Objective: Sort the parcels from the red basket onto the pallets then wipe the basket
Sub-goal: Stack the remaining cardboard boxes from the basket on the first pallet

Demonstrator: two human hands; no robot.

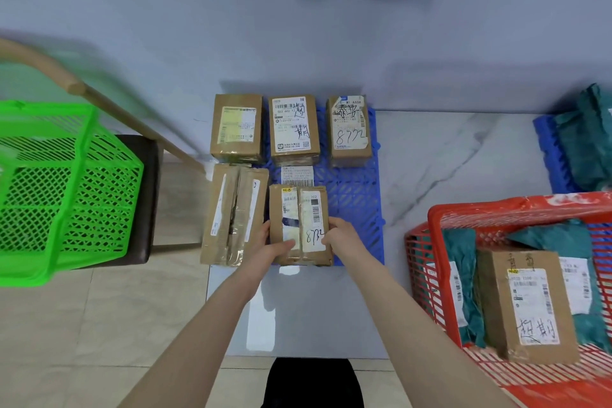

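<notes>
A cardboard parcel marked 8732 lies on the blue pallet in its front row. My left hand grips its near left corner and my right hand its near right side. Three brown boxes stand in the pallet's back row, and a long taped box lies at the front left. The red basket sits at the right, holding a brown box and teal bags.
A green basket rests on a dark stool at the left, with a wooden rail behind it. A second blue pallet with teal bags lies at the far right. The wall is close behind the pallets.
</notes>
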